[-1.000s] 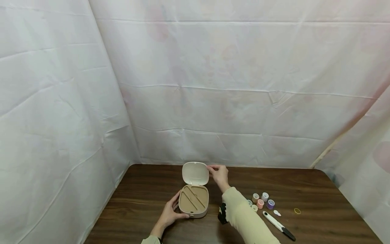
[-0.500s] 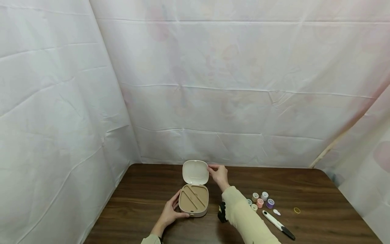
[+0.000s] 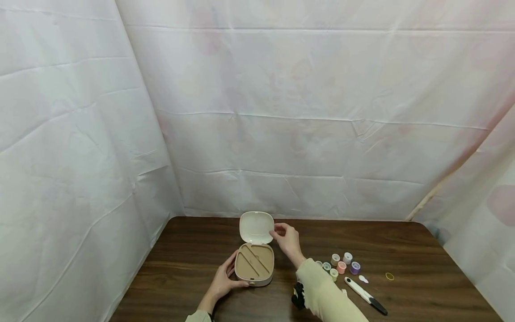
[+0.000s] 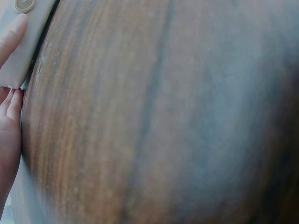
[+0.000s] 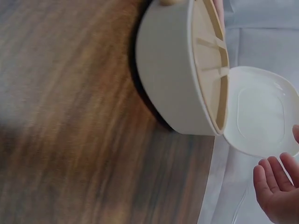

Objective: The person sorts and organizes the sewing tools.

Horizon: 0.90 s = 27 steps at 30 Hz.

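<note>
A cream rounded storage box (image 3: 257,283) stands on the table with its hinged lid (image 3: 256,227) raised at the back. Its beige inner tray (image 3: 263,256) has slanting ribs and nothing lying in it. My left hand (image 3: 222,281) grips the box's left side, thumb at the front near a round clasp (image 4: 24,4), fingers around the side. Beside the lid's right edge is my right hand (image 3: 290,242). In the right wrist view its fingers (image 5: 279,175) are loosely spread below the lid's rim, and the thumb overlaps the lid's inner face.
To the right lie several small coloured spools (image 3: 341,267), a white slip (image 3: 363,279), a yellow ring (image 3: 390,276) and a slim white-and-black tool (image 3: 366,296). The right sleeve passes close to the spools. White curtains (image 3: 257,192) hang behind the wooden table (image 3: 193,250).
My right hand has slid down along the lid's right edge and its fingers have loosened from the rim. Lid and left hand keep their places.
</note>
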### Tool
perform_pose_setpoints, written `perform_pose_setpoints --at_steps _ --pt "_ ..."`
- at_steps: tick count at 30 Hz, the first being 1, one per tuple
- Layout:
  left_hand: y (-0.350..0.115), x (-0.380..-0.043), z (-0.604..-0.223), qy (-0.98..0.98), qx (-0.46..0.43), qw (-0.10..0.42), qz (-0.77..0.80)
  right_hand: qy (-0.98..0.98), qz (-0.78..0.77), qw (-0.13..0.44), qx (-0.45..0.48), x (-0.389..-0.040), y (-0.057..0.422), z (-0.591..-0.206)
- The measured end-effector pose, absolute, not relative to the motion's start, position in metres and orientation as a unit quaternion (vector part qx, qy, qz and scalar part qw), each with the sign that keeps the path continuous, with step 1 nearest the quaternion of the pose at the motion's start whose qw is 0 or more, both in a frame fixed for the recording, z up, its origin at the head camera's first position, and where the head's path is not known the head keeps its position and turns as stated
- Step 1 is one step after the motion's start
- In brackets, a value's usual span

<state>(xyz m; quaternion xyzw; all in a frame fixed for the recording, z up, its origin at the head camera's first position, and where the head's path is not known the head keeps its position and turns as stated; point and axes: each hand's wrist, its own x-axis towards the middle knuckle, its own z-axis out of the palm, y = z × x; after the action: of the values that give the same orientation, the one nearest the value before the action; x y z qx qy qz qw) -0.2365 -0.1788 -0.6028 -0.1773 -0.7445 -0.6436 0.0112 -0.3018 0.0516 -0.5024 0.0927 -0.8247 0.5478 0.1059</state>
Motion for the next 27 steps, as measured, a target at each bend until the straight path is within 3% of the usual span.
perform_pose_setpoints --at_steps 27 --pt "-0.177 -0.235 -0.603 -0.745 -0.163 0.002 -0.647 -0.844 0.477 0.035 0.243 -0.267 0.051 -0.529"
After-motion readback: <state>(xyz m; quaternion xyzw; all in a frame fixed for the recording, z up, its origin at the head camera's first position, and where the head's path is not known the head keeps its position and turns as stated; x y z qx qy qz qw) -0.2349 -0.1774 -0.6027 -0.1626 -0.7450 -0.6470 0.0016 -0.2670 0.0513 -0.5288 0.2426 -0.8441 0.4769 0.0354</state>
